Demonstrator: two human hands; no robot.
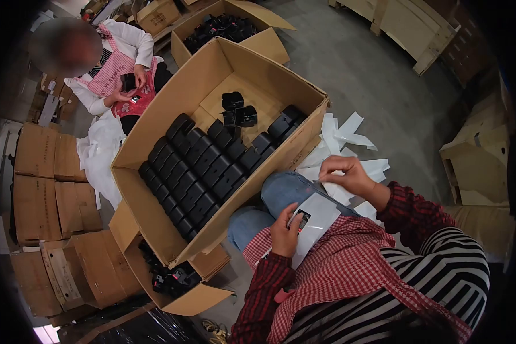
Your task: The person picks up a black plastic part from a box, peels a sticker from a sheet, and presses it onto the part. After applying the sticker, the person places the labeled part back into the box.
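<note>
Over my lap, my left hand (285, 234) grips a white backing sheet (322, 213) that carries a dark printed label (304, 218) near the thumb. My right hand (348, 175) is raised above my knee, thumb and fingertips pinched together; I cannot tell what is in the pinch. In front of my knees stands a large open carton (133, 172). Rows of black plastic cases (196, 166) are packed along its near side, and a few loose black pieces (238, 111) lie on the cardboard at its far end.
Discarded white strips (350, 133) litter the floor to the right. A smaller carton of black parts (172, 279) sits at lower left, another carton (252, 43) at the back. Opposite sits a person (120, 63) handling a black piece. Stacked boxes (37, 152) and wooden crates (410, 26) stand around.
</note>
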